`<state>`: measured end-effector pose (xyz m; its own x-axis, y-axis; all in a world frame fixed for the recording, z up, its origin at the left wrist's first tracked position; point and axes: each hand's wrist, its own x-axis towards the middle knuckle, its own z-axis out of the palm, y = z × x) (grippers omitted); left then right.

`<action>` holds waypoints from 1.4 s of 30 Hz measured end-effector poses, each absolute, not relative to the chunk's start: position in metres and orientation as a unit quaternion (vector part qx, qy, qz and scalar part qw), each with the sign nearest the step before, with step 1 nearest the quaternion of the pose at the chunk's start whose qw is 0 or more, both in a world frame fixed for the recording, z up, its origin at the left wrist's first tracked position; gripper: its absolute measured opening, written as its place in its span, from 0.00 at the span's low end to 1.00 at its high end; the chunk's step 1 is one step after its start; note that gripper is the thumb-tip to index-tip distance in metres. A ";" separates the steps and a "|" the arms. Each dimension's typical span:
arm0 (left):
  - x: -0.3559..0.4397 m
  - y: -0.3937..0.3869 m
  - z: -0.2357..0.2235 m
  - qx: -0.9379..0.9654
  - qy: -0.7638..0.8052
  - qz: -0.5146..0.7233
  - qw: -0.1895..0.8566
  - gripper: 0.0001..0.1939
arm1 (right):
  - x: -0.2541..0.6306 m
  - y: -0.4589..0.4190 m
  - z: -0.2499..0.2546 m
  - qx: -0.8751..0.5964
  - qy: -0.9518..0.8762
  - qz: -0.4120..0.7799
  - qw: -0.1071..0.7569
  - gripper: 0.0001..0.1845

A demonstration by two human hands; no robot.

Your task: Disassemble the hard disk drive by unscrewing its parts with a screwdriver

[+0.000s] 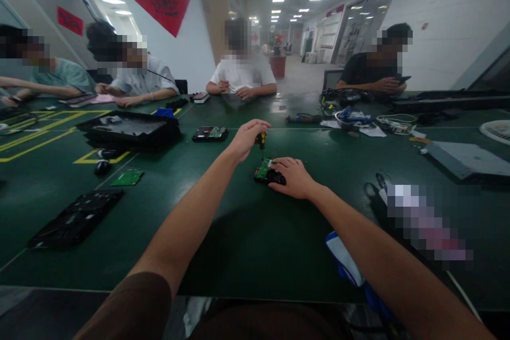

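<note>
My left hand [247, 141] is closed round the handle of a yellow-and-black screwdriver [261, 141]. The screwdriver stands nearly upright, its shaft pointing down at a hard drive [263, 171] with a green circuit board on top. Whether the tip sits in a screw is too small to tell. From the right, my right hand [294, 176] holds the drive against the green table [239, 234], fingers over its top and thumb along the near side. Another hard drive [210, 134] with its board showing lies beyond my left hand.
Left are a black casing [129, 130], a loose green circuit board [127, 177] and a black panel [77, 218]. Right are a grey metal box [468, 159], tangled cables [353, 117] and a blue-and-white glove [345, 257] by my forearm. Several people sit along the far side.
</note>
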<state>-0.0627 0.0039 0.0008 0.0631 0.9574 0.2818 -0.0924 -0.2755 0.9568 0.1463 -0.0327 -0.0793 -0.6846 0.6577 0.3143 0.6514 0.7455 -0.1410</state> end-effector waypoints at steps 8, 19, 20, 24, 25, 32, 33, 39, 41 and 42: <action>-0.052 0.004 -0.006 0.485 0.317 0.611 0.540 0.08 | 0.146 -0.033 -0.078 -0.355 -0.918 0.014 0.175 0.32; -0.056 0.011 -0.011 0.547 0.380 0.638 0.385 0.08 | 0.146 -0.034 -0.076 -0.359 -0.918 0.017 0.167 0.31; -0.056 0.010 -0.010 0.548 0.379 0.628 0.402 0.08 | 0.146 -0.034 -0.076 -0.359 -0.918 0.019 0.167 0.31; -0.053 0.004 -0.007 0.514 0.345 0.597 0.510 0.11 | 0.146 -0.034 -0.076 -0.359 -0.918 0.021 0.168 0.32; -0.052 0.003 -0.007 0.506 0.338 0.598 0.522 0.10 | 0.146 -0.034 -0.077 -0.359 -0.918 0.020 0.168 0.32; -0.052 0.009 -0.010 0.511 0.345 0.626 0.478 0.07 | 0.146 -0.033 -0.078 -0.355 -0.918 0.017 0.174 0.32; -0.054 0.010 -0.010 0.518 0.356 0.635 0.450 0.07 | 0.146 -0.033 -0.078 -0.355 -0.918 0.016 0.173 0.31; -0.055 0.006 -0.009 0.511 0.360 0.610 0.486 0.08 | 0.146 -0.033 -0.077 -0.359 -0.918 0.013 0.168 0.31; -0.053 0.004 -0.008 0.500 0.348 0.605 0.513 0.09 | 0.146 -0.033 -0.076 -0.360 -0.918 0.015 0.167 0.31; -0.052 0.004 -0.009 0.495 0.344 0.607 0.517 0.09 | 0.146 -0.033 -0.076 -0.359 -0.918 0.015 0.168 0.31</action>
